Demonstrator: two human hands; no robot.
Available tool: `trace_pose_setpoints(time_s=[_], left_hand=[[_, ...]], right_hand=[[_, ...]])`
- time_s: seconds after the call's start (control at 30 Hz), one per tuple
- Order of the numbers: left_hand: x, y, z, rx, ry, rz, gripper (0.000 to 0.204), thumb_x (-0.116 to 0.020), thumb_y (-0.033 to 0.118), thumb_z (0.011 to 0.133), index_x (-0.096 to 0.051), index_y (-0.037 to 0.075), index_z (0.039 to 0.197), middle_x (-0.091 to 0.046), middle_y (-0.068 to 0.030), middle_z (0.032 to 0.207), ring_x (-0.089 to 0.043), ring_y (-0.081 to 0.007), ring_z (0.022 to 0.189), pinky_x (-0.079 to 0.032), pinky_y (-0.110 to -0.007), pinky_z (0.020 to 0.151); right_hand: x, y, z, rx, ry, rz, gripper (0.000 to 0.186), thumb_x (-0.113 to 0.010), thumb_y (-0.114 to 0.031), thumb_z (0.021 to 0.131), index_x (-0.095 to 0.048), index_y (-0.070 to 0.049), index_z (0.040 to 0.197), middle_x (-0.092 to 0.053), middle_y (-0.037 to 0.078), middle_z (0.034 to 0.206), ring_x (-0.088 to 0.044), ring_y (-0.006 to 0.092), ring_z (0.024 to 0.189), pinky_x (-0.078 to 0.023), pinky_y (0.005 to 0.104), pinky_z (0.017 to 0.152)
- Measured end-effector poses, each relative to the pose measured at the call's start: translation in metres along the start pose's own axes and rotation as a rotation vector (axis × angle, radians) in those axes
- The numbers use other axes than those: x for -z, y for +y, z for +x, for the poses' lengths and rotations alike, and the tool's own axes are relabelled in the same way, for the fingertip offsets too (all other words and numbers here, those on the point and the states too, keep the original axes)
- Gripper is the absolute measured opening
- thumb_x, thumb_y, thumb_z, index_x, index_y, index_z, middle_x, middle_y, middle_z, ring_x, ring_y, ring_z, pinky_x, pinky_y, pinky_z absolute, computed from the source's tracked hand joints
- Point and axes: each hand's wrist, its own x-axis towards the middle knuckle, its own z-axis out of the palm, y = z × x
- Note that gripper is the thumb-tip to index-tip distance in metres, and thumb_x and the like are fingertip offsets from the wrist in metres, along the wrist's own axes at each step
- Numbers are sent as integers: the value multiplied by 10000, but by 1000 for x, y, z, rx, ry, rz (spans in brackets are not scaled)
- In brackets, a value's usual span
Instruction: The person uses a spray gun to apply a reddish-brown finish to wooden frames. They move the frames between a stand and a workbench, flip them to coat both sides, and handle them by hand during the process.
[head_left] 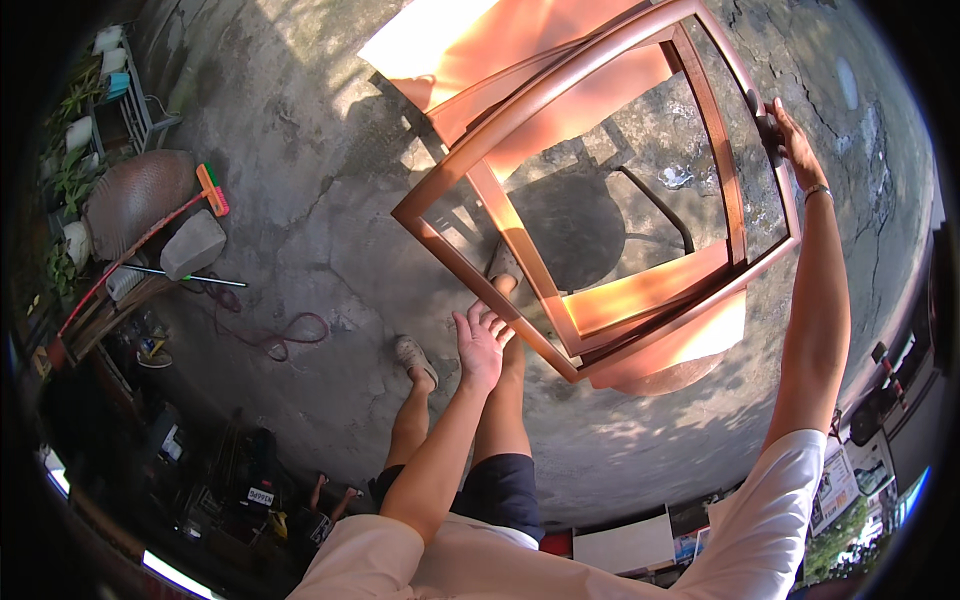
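Above the concrete floor (330,220), upper mid to R, the brown frame (450,258) sits tilted, one corner pointing L & another down nr the person's R leg (503,400). Within its bars: a smaller inner frame (520,250), same colour, w/ gaps btwn the two. Orange panel (450,50) shows behind at the top, partly sunlit; more orange below the frame's lower R side.

Hands well apart. L hand (480,355) is open, palm up, fingers spread, just beside the lower L bar; can't tell if the tips touch it. R hand (795,150) is at the far R bar, fingers fairly straight, against a small dark item (766,128) on that bar; can't tell if it's clamped on it or just pressing. Band (818,190) on the R wrist.

Thru the opening: a dark curved strip (660,210) & a round shadow on the floor. L foot in a pale clog (415,360), well clear of the frame.

Far L, approx. top to bottom: potted plants (72,183), big brown jar (140,200), orange/green brush (213,190), grey block (193,245), reddish cord (285,340) looped on the floor.
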Motion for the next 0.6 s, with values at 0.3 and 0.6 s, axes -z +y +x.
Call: trace_pose_setpoints(time_s=[0.3,0.6], left_hand=[[-22,39,-31,-145,-85,-60,781,-277,757,933,-405,145,1401,-526,-66,1226,-531,-278,1169,-348,-461,1041],[56,228,-152,-431,-184,49,812,-255,776,922,-406,140,1403,-578,-160,1274,-589,-306,1145,-428,-453,981]], right_hand=[[46,-67,-42,-24,-131,17,734,-404,-760,901,-565,-185,1329,-593,-16,880,-553,129,829,-397,343,841],[-15,-233,-187,207,-348,251,750,-391,-751,917,-502,-137,1334,-594,-15,862,-577,139,821,-414,311,782]])
